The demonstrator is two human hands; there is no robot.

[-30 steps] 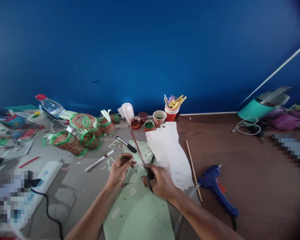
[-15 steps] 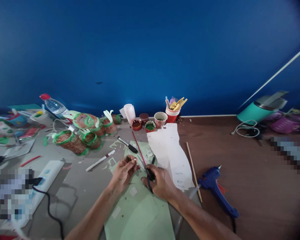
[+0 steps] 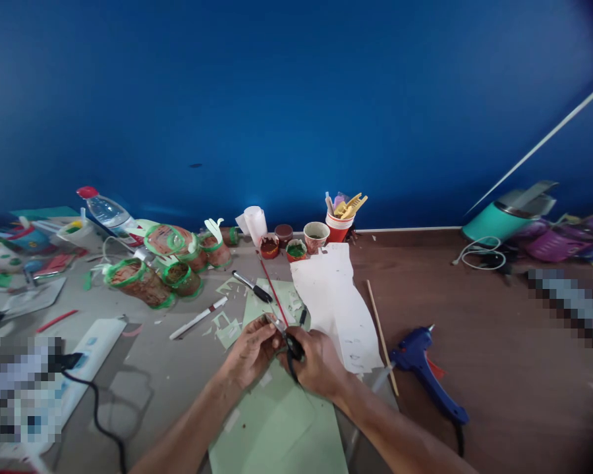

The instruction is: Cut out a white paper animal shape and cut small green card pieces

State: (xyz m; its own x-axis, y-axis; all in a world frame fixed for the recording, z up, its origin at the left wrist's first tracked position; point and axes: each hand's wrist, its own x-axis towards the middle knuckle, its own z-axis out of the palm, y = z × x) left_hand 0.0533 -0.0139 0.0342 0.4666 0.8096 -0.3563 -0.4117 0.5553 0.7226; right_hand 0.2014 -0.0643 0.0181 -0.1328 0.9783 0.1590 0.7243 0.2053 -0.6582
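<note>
My right hand [image 3: 321, 361] is closed around the black handles of a pair of scissors [image 3: 293, 349], whose blades point up and left. My left hand [image 3: 253, 350] has its fingers pinched together right at the blade tips. Whatever it holds is too small and too covered by the fingers to name. Both hands are over a light green sheet [image 3: 281, 428] with small paper scraps on it. Just beyond them lie a thin red stick [image 3: 273, 284], a black-and-silver pen [image 3: 253, 287] and a white sheet [image 3: 329, 296] with small drawn marks.
Right of the white sheet are a wooden stick [image 3: 381, 336] and a blue glue gun [image 3: 427, 368]. Paint pots [image 3: 296, 250] and a cup of tools [image 3: 340, 227] line the wall. Brown-and-green painted containers [image 3: 141, 282] stand left, near a power strip [image 3: 91, 349] with a black cable.
The scissors have moved left and up, so their blades now meet my left fingertips. My hands have come closer together.
</note>
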